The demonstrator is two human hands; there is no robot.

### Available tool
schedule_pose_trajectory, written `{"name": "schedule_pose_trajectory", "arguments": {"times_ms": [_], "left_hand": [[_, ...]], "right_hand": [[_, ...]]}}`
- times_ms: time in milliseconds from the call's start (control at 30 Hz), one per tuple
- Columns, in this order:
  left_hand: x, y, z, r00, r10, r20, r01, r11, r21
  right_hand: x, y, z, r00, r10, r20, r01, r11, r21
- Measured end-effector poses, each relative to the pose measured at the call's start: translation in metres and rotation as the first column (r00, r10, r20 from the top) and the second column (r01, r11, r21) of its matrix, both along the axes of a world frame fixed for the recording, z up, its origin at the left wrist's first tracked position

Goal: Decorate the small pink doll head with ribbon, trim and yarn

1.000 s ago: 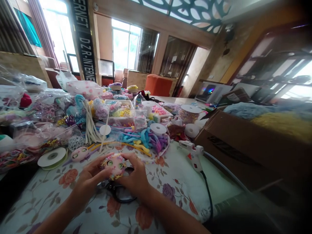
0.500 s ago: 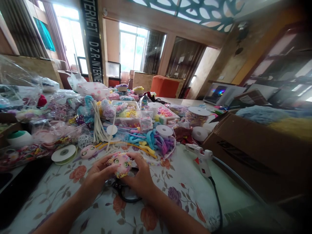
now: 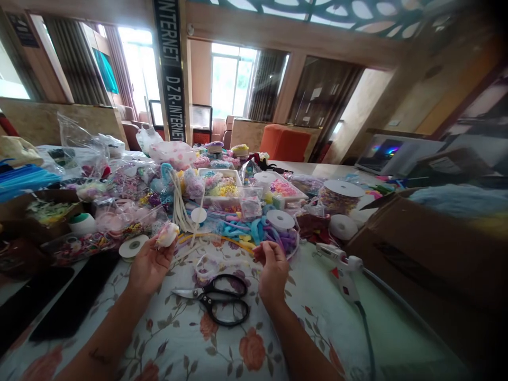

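Note:
My left hand (image 3: 150, 263) is raised at the left, its fingers closed around a small doll head (image 3: 167, 234) edged with pale trim; the painted face is turned away from me. Apart from it, to the right, my right hand (image 3: 273, 267) is pinched at the fingertips. Whatever may be between those fingers is too small to make out. On the floral tablecloth between my hands lie black-handled scissors (image 3: 218, 299), blades pointing left. Just behind them is a loop of pale lace trim (image 3: 207, 267).
A white glue gun (image 3: 345, 272) with a cord lies at the right, beside a large cardboard box (image 3: 428, 254). Ribbon spools (image 3: 280, 219), fuzzy coloured stems (image 3: 250, 228) and trays of beads (image 3: 288, 189) crowd the back. A black phone-like slab (image 3: 75, 296) lies at the left.
My hands were together on the doll head above the scissors. They have parted: the left carries the head leftward, the right has let go and moved right. The view has shifted left.

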State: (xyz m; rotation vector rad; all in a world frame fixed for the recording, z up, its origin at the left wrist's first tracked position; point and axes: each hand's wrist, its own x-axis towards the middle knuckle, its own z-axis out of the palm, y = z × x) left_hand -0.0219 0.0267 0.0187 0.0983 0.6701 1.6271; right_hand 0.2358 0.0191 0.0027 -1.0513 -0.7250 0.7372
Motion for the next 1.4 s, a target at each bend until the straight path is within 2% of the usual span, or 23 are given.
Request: {"name": "schedule_pose_trajectory", "arguments": {"times_ms": [167, 333, 433, 600, 667, 767, 833, 900, 1000, 1133, 1200, 1267, 1400], "left_hand": [[0.011, -0.004, -0.003, 0.997, -0.064, -0.048, 0.061, 0.997, -0.055], [0.014, -0.004, -0.005, 0.996, -0.078, -0.048, 0.074, 0.994, -0.078], [0.012, -0.003, -0.005, 0.994, -0.079, -0.071, 0.073, 0.993, -0.091], [0.008, -0.005, -0.005, 0.989, -0.108, -0.102, 0.097, 0.989, -0.109], [0.008, -0.005, -0.006, 0.987, -0.117, -0.107, 0.104, 0.987, -0.121], [0.010, -0.006, -0.006, 0.985, -0.128, -0.115, 0.112, 0.984, -0.140], [0.012, -0.007, -0.005, 0.985, -0.122, -0.124, 0.104, 0.985, -0.141], [0.014, -0.007, -0.004, 0.984, -0.119, -0.135, 0.102, 0.986, -0.132], [0.013, -0.006, -0.004, 0.982, -0.131, -0.133, 0.114, 0.985, -0.128], [0.009, -0.003, -0.007, 0.987, -0.130, -0.098, 0.116, 0.984, -0.134], [0.008, -0.003, -0.008, 0.985, -0.140, -0.100, 0.127, 0.984, -0.122], [0.008, -0.003, -0.008, 0.983, -0.152, -0.103, 0.140, 0.984, -0.114], [0.006, -0.003, -0.006, 0.985, -0.148, -0.084, 0.139, 0.984, -0.114]], "right_hand": [[0.018, 0.010, -0.001, 0.991, -0.115, -0.062, 0.112, 0.993, -0.050], [0.029, 0.012, 0.000, 0.990, -0.129, -0.065, 0.123, 0.989, -0.083], [0.029, 0.011, 0.001, 0.995, -0.076, -0.064, 0.070, 0.993, -0.100], [0.020, 0.007, 0.003, 0.992, 0.100, -0.074, -0.109, 0.985, -0.130], [0.015, 0.005, 0.001, 0.979, 0.202, 0.023, -0.198, 0.973, -0.122], [0.010, 0.001, -0.005, 0.877, 0.296, 0.379, -0.273, 0.955, -0.116], [0.012, 0.001, -0.009, 0.806, 0.245, 0.539, -0.225, 0.969, -0.104], [0.020, 0.004, -0.009, 0.788, 0.158, 0.595, -0.135, 0.987, -0.084], [0.042, 0.020, 0.002, 0.733, 0.042, 0.679, -0.010, 0.999, -0.050], [0.062, 0.065, 0.031, 0.618, -0.018, 0.786, 0.052, 0.999, -0.018], [0.059, 0.092, 0.043, 0.561, -0.025, 0.827, 0.070, 0.997, -0.017], [0.047, 0.116, 0.047, 0.518, -0.017, 0.855, 0.089, 0.995, -0.034], [0.025, 0.144, 0.039, 0.477, 0.009, 0.879, 0.122, 0.990, -0.076]]}}
